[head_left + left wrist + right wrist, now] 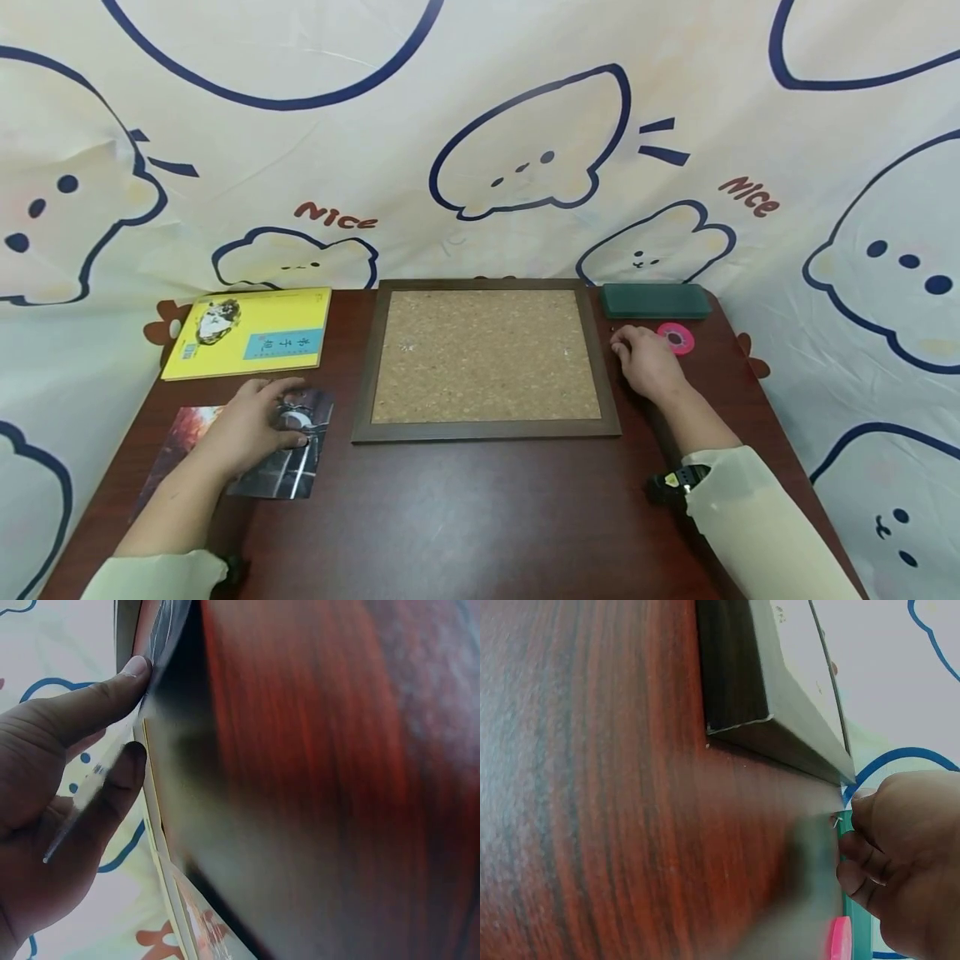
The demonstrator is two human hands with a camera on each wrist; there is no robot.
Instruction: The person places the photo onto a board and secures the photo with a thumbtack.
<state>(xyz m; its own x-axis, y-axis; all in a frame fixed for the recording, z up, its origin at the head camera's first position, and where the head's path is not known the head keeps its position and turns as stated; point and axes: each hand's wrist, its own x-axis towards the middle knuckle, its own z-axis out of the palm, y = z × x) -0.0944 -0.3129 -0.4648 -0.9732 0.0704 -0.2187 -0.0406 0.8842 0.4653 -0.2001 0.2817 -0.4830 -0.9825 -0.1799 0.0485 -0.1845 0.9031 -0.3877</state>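
In the head view my left hand (pixel 243 425) is over two glossy photo prints at the left. Its thumb and fingers grip the darker print (pixel 288 479), which bows up between them in the left wrist view. A reddish print (pixel 176 433) lies partly hidden beneath that arm. My right hand (pixel 648 362) rests by the right side of a framed cork board (pixel 491 358), its fingers loosely curled. A tiny pale, pin-like thing (pixel 836 820) shows right at the fingertips in the right wrist view; I cannot tell if it is held.
Behind the right hand lies a dark green box (pixel 656 302), with a pink ring (pixel 676 339) beside the hand. A yellow book (pixel 292 317) is at the back left. Small clear pins (pixel 567 352) show on the cork. A printed cloth hangs around the table.
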